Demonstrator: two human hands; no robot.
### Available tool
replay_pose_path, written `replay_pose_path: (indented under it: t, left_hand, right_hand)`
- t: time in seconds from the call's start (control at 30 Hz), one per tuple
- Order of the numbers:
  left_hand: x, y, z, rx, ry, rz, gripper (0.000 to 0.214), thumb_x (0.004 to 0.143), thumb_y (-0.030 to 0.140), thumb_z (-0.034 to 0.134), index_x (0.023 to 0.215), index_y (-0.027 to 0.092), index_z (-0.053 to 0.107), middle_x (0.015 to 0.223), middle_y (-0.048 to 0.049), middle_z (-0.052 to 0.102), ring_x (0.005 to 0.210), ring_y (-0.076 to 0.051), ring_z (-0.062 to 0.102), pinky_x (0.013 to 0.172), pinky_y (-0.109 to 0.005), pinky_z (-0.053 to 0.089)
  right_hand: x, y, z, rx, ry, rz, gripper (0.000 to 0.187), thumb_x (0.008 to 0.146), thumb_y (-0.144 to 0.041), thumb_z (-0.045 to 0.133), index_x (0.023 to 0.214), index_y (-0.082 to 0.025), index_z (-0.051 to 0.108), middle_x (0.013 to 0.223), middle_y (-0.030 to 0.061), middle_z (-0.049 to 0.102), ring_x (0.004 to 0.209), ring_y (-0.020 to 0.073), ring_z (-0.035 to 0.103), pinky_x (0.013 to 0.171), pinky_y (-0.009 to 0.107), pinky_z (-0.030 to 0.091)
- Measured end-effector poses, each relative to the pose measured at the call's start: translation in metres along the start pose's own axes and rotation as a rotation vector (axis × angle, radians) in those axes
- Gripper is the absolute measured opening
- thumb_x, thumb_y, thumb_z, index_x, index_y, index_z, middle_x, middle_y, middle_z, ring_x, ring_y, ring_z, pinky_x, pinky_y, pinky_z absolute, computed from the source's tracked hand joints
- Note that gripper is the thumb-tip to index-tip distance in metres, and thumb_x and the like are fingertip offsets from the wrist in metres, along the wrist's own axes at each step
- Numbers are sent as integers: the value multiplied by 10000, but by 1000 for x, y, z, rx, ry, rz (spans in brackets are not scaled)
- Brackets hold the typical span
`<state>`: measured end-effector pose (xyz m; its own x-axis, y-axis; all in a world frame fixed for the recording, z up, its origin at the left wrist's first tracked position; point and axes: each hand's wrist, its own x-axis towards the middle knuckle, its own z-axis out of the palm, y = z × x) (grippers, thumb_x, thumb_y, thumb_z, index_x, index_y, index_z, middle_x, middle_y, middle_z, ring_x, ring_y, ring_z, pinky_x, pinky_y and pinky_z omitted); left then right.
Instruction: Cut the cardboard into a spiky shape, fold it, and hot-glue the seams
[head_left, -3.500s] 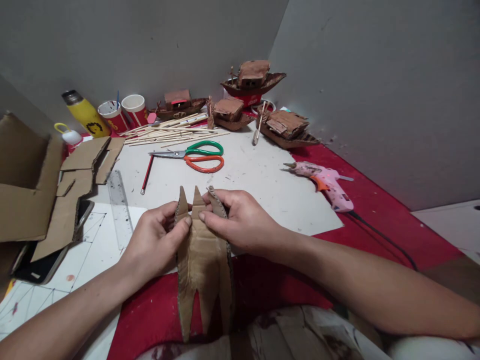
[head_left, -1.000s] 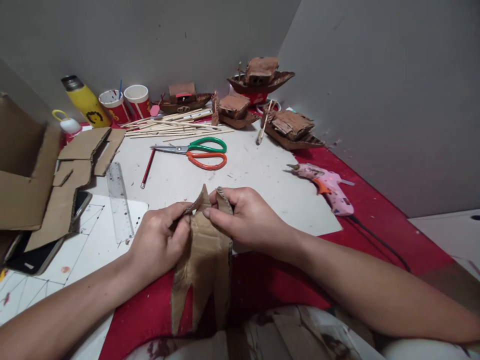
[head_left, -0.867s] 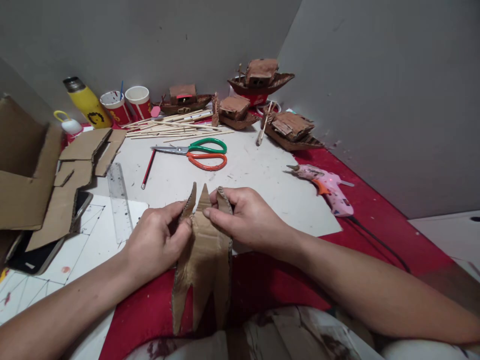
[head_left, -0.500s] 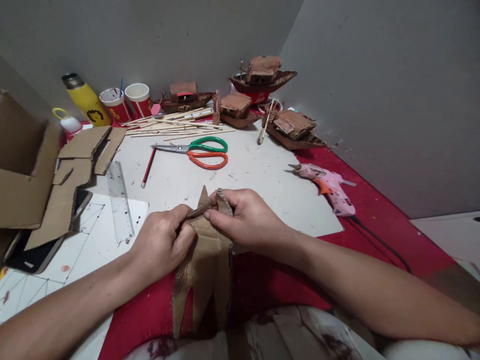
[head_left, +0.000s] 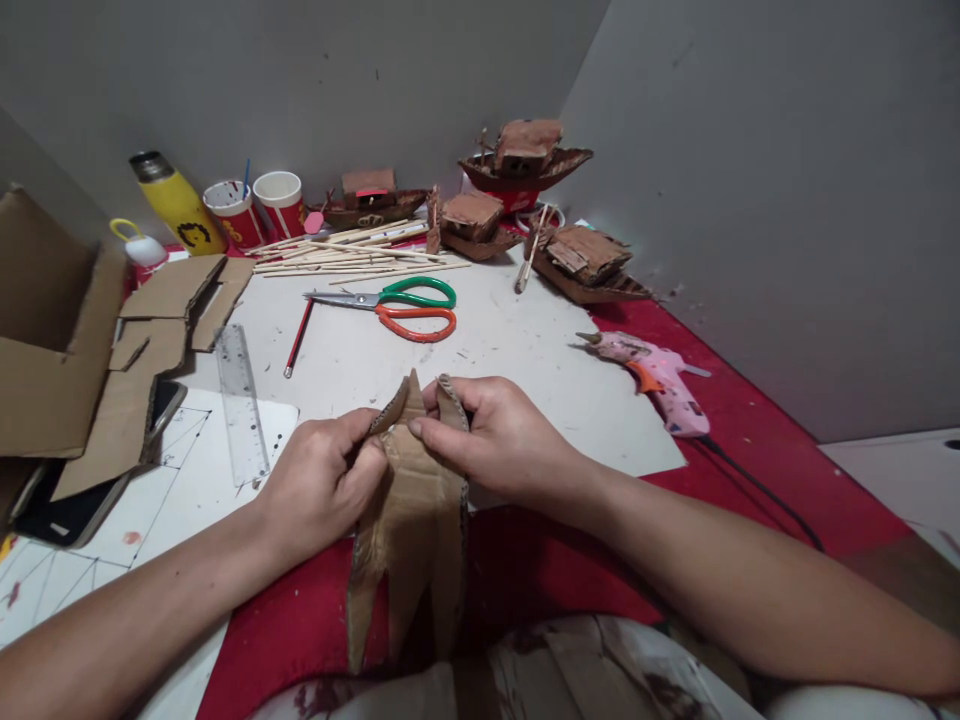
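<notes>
Between hands point(head_left: 322, 480), cardboard point(head_left: 411, 510), left tip point(head_left: 391, 404) seemingly straighter than before

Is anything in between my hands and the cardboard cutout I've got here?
Nothing visible: your left hand and right hand both pinch the cardboard cutout directly, near its pointed far end. The green-and-orange-handled scissors lie beyond it on the white sheet, apart from both hands.

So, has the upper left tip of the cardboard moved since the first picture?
Yes, to the right. Judged against the scissors, the upper left tip stood below their pivot; now it is below their handles, bent toward the middle tip.
</notes>
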<state>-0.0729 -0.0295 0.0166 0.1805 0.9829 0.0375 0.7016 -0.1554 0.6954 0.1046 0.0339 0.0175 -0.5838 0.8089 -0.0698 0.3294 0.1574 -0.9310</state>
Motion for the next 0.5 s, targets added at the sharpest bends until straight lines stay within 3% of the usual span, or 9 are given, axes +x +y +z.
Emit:
replay_pose_path:
  t: [0.13, 0.37, 0.5]
  left_hand:
    - [0, -1, 4, 0, 55, 42, 252, 829, 131, 378, 786, 142, 626, 575, 39, 518, 511, -100, 452, 532, -224, 368]
    - [1, -2, 2, -95, 13, -85, 263, 900, 259, 427, 748, 159, 616, 596, 23, 564, 551, -125, 513, 529, -232, 409]
    - [0, -4, 0, -238, 94, -79, 290, 926, 346, 489, 1032, 156, 681, 809, -31, 714, 716, -165, 647, 639, -249, 505]
  right_hand:
    - [1, 0, 0, 19, -13, 20, 151, 807, -239, 543, 672, -170, 539, 595, -39, 435, 570, 113, 399, 523, 238, 303]
    - [1, 1, 0, 1, -19, 2, 156, 807, -233, 549, 666, -171, 524, 607, -42, 427, 577, 108, 389, 526, 231, 307]
    - [-1, 1, 2, 60, -56, -5, 165, 819, -230, 549, 668, -174, 511, 621, -43, 432, 584, 103, 391, 536, 225, 319]
